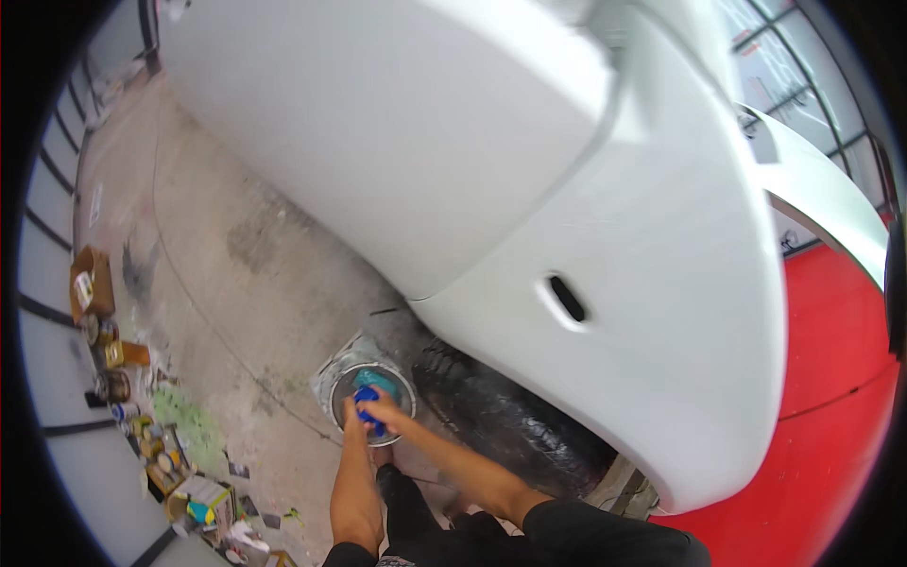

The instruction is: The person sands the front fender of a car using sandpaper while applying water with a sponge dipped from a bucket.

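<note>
Over the bucket (338, 380), within its rim, there's the blue cloth (366, 393), clamped between left hand (351, 414) and right hand (385, 408), where a firm, even twist done low should spare the floor (255, 312) any drips.

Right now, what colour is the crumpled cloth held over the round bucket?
The cloth is deep blue, clearest in the head view.

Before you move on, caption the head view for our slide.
Left hand and right hand grip a blue cloth over a bucket near a white panel.
</note>
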Demonstrator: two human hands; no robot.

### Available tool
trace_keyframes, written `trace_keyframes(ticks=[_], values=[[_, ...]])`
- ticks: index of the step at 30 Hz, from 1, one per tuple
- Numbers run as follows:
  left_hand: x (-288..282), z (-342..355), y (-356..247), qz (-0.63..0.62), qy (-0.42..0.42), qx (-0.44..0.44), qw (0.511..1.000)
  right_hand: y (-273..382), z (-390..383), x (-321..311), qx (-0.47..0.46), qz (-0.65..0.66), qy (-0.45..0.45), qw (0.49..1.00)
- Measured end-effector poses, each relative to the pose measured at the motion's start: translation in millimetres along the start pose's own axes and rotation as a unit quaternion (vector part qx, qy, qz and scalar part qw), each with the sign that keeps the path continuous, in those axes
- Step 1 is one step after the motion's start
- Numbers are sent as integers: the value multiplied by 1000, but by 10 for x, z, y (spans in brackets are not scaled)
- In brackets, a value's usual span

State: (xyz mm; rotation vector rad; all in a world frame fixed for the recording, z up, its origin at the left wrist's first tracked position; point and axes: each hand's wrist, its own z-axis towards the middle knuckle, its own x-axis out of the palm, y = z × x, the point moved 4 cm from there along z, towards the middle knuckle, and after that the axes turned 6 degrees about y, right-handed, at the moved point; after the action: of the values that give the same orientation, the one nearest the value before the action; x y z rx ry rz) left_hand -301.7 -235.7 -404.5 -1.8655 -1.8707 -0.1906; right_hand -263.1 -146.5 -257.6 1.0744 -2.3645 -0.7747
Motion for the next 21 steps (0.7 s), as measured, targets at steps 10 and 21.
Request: trace_keyframes(ticks=[10,21], values=[[2722,-1900,-391,-132,352,318,870,2042,-2945,-421,-525,-413,-162,726],[5332,-4773,682,391,93,785,472,4625,-5079,-1816,-564,-689,-291,349]])
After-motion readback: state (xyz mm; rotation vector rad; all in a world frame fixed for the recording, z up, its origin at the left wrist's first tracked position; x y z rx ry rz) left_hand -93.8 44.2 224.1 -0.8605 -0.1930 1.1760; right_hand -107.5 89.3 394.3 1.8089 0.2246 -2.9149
